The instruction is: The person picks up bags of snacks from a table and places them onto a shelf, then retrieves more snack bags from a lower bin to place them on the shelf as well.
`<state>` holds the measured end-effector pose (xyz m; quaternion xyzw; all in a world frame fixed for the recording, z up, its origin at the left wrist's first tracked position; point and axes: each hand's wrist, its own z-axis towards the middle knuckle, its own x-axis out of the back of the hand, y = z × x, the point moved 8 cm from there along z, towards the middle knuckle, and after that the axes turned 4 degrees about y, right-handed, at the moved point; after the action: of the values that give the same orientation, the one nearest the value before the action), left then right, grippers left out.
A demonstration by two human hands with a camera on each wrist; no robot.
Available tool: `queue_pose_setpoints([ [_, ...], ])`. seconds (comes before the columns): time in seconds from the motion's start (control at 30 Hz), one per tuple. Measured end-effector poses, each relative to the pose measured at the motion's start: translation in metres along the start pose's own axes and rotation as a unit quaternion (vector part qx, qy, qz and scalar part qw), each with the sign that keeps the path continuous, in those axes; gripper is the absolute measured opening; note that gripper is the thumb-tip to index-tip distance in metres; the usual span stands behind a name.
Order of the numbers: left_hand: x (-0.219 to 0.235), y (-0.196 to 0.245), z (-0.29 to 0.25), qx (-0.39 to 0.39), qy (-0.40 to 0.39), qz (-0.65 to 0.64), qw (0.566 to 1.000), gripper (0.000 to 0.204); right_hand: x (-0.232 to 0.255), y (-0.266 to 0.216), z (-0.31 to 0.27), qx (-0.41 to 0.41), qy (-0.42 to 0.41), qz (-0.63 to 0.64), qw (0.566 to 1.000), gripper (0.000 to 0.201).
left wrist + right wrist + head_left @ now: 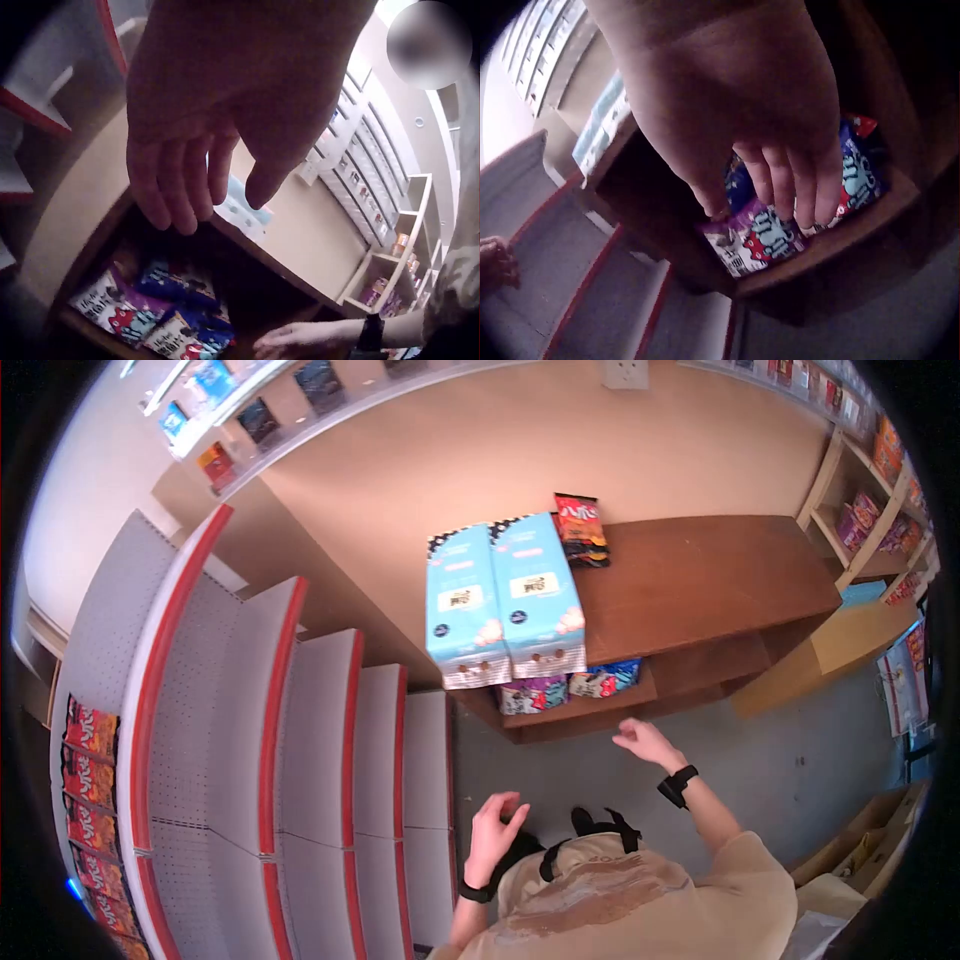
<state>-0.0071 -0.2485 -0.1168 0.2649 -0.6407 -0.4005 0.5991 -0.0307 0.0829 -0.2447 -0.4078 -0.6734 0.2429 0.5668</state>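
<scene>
My left hand point(492, 838) is held in the air in front of the brown cabinet, fingers loosely bent, with nothing in it. To its right, my right hand point(650, 744) hangs free too, its fingers relaxed. Nearest to both are a purple snack bag point(534, 696) and a blue snack bag point(606, 680) on the cabinet's lower shelf. In the right wrist view the right fingers point(782, 180) overlap these bags. Two tall light-blue bags point(538, 585) lie side by side on the cabinet top, beside a red and black snack bag point(582, 528).
Stepped grey shelves point(320, 760) with red edges stand at left, with several red snack bags point(92, 780) on the outermost one. A wooden rack point(850, 510) holds bags at far right. Below it stands a cardboard box point(825, 650), and another open box point(870, 840) is lower right.
</scene>
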Motion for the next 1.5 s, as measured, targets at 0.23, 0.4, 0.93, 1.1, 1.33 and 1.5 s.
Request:
queue_pose_setpoints([
  [0.23,-0.027,0.035,0.068,-0.032,-0.072,0.016,0.997,0.024,0.076,-0.059,0.032,0.035,0.078,0.180,0.980,0.030],
  [0.4,-0.021,0.043,0.129,-0.067,-0.027,-0.059,0.996,0.018,0.119,-0.087,0.095,0.086,0.160,0.214,0.960,0.031],
  [0.93,-0.008,0.018,0.189,-0.025,0.035,-0.189,0.981,0.016,0.169,-0.116,0.333,-0.013,0.229,0.230,0.946,0.060],
  [1.1,-0.007,0.004,0.190,0.006,0.079,-0.145,0.986,0.015,0.169,-0.149,0.335,0.016,0.170,0.241,0.955,0.047],
  [1.33,-0.020,0.031,0.206,-0.013,0.096,-0.144,0.985,0.016,0.167,-0.133,0.349,-0.032,0.071,0.263,0.962,0.049],
  [1.5,-0.031,0.052,0.213,-0.018,0.083,-0.164,0.983,0.017,0.167,-0.129,0.345,-0.027,0.025,0.311,0.950,0.046],
])
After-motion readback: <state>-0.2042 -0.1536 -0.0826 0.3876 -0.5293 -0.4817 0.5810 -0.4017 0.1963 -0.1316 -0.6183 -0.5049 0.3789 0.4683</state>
